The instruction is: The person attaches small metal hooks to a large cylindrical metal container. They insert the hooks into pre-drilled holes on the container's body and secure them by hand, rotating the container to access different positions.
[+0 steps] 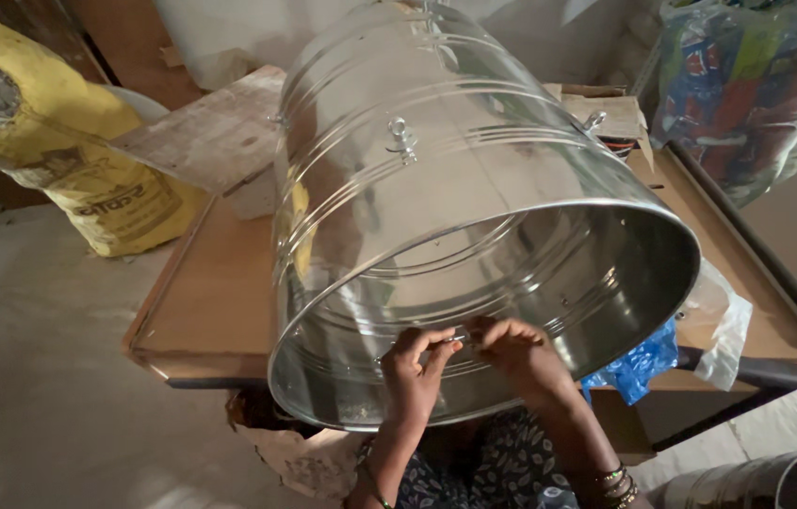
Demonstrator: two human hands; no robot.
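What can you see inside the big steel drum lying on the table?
Inside the steel drum, both hands, left hand and right hand, pinch a small metal part at the shiny wall. The drum's far end is hidden.

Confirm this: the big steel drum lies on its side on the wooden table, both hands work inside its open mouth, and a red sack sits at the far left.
One detail is wrong: the sack at the far left is yellow, not red, as the head view shows. The rest holds: the steel drum lies on its side on the wooden table, with the left hand and right hand inside its open mouth.
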